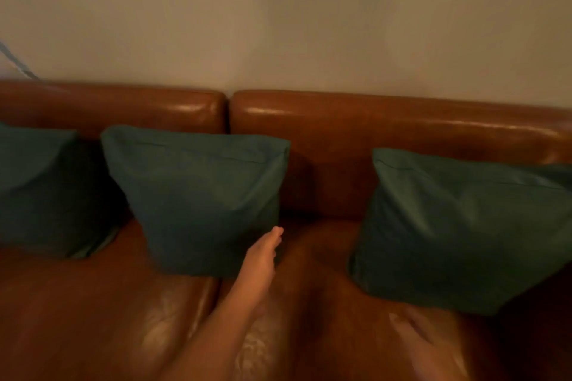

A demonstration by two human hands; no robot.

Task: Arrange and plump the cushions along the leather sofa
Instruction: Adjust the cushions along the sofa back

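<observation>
Three dark green cushions stand against the back of a brown leather sofa (334, 139). The left cushion (46, 192) is partly cut off by the frame edge. My left hand (261, 260) lies flat with straight fingers against the lower right edge of the middle cushion (198, 195). It holds nothing. The right cushion (458, 229) leans tilted toward the right. My right hand (418, 337) is blurred low in the frame, over the seat in front of that cushion, apart from it, fingers spread.
A plain light wall (278, 15) rises behind the sofa back. A gap of bare seat (322, 257) lies between the middle and right cushions. A thin cord (15, 62) slants down at the far left.
</observation>
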